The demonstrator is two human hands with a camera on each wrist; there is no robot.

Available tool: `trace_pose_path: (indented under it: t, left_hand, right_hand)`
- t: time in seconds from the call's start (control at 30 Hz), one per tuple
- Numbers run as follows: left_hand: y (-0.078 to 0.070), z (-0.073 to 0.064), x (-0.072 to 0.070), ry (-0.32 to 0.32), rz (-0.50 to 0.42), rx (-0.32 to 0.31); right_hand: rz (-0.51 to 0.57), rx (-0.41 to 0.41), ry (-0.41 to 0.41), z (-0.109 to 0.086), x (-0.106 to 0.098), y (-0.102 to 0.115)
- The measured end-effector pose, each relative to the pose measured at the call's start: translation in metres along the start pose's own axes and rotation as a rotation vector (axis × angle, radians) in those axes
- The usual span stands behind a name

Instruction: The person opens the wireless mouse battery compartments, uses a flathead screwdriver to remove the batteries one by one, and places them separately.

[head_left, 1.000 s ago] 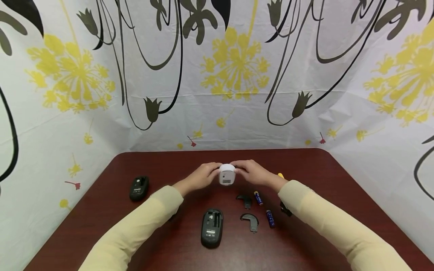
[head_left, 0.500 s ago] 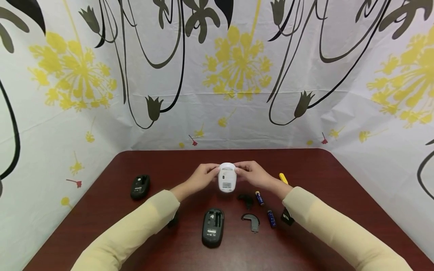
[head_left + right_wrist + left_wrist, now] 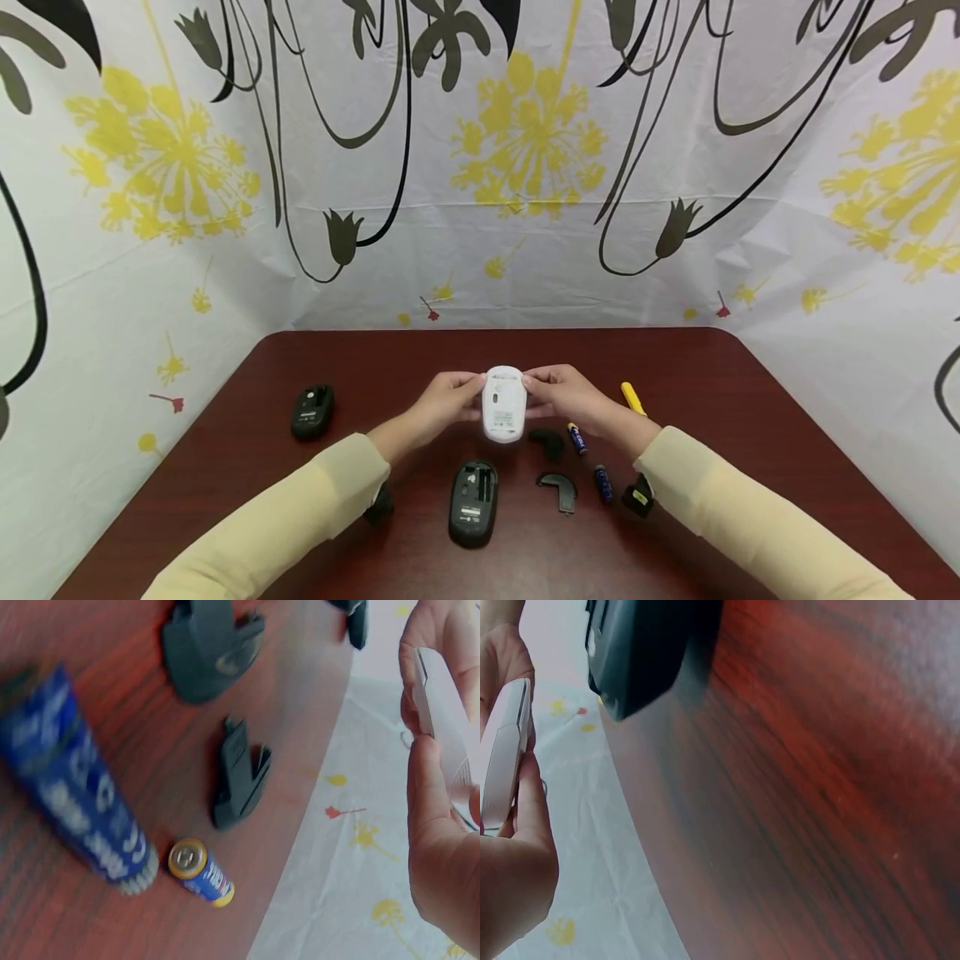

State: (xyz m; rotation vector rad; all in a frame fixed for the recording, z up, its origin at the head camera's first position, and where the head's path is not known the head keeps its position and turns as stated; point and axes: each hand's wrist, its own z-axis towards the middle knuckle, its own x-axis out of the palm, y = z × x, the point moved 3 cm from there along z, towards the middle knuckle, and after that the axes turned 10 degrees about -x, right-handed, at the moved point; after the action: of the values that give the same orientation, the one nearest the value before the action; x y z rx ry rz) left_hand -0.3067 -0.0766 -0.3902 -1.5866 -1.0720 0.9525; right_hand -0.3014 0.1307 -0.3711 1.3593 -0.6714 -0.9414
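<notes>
While the dark red table [image 3: 570,558] is shown in every view, the left hand [image 3: 442,402] and the right hand [image 3: 567,395] are closed on opposite sides of a white computer mouse [image 3: 504,412], which is held above the tabletop. Its labelled underside is exposed to the head view, its thin edge to the wrist views, where both hands are cropped. A black computer mouse [image 3: 473,504] is seen nearer, its battery bay uncovered. A yellow rod-like object [image 3: 632,398] is partly hidden by the right arm. Near a battery cover [image 3: 564,492], two blue batteries [image 3: 603,483] are seen, the nearer one blurred in the right-wrist view.
</notes>
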Motion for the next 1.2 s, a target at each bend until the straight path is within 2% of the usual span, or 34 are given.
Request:
trace_pose_path:
  t: [0.13,0.37,0.5,0.8,0.97,1.2]
  left_hand:
    - [0.000,-0.008,0.001,0.046,-0.024,-0.035]
    - [0.002,-0.020,0.005,0.178,-0.121,-0.009]
    - [0.006,-0.028,0.009,0.229,-0.194,-0.006]
    - [0.012,-0.041,0.013,0.230,-0.243,-0.034]
    - [0.015,-0.044,0.014,0.219,-0.266,-0.049]
    - [0.018,-0.046,0.014,0.204,-0.263,-0.038]
  right_hand:
    - [0.037,0.043,-0.005,-0.006,0.005,0.002]
    - [0.086,0.092,-0.026,-0.015,0.010,0.004]
    - [0.121,0.105,-0.020,-0.021,0.015,0.004]
    - [0.169,0.121,-0.009,-0.028,0.023,0.005]
    - [0.189,0.122,-0.008,-0.030,0.026,0.004]
    - [0.185,0.117,0.001,-0.032,0.029,0.002]
